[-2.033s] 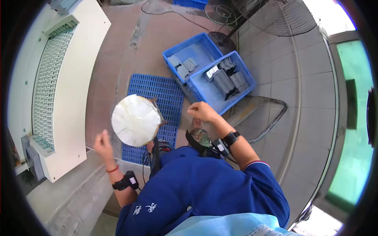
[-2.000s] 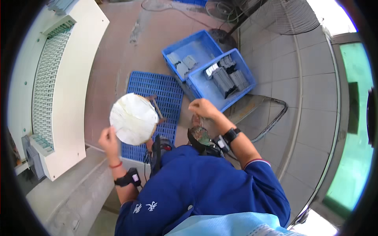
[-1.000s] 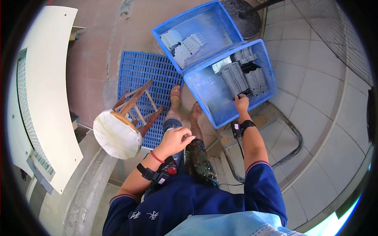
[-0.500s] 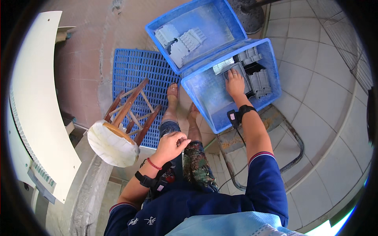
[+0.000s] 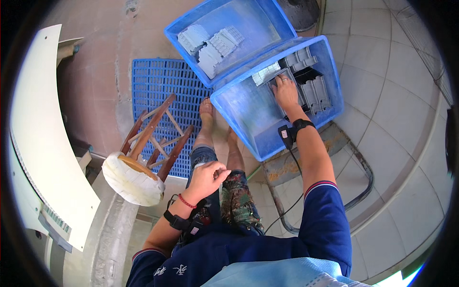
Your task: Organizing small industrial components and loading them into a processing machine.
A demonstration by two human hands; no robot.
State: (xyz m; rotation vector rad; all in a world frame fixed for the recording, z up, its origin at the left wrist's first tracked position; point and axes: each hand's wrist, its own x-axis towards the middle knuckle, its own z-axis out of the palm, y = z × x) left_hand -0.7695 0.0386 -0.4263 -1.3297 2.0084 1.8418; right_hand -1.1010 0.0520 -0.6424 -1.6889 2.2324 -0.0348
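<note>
My right hand (image 5: 286, 93) reaches into the near blue crate (image 5: 239, 125). Its fingers and thumb close on a flat grey panel (image 5: 300, 97), partly hidden under the hand. Beside it lie grey ridged pieces (image 5: 314, 94) in a stack, with more ribbed pieces (image 5: 300, 59) at the far end and a paler ribbed piece (image 5: 266, 73) to the left. My left hand (image 5: 208, 180) is held above my lap, its fingers curled into a loose fist with nothing showing in them.
A second blue crate (image 5: 248, 36) adjoins the first and holds pale grey ribbed pieces (image 5: 217, 50). To the left, a wooden stool (image 5: 133, 179) with a wrapped seat lies tipped over a blue slatted mat (image 5: 158, 79). Beneath the near crate is a metal-framed stand (image 5: 366, 179).
The view has shifted slightly. My right hand stays at the grey panel, its fingers drawn more around the edge. My left hand keeps its curled pose.
</note>
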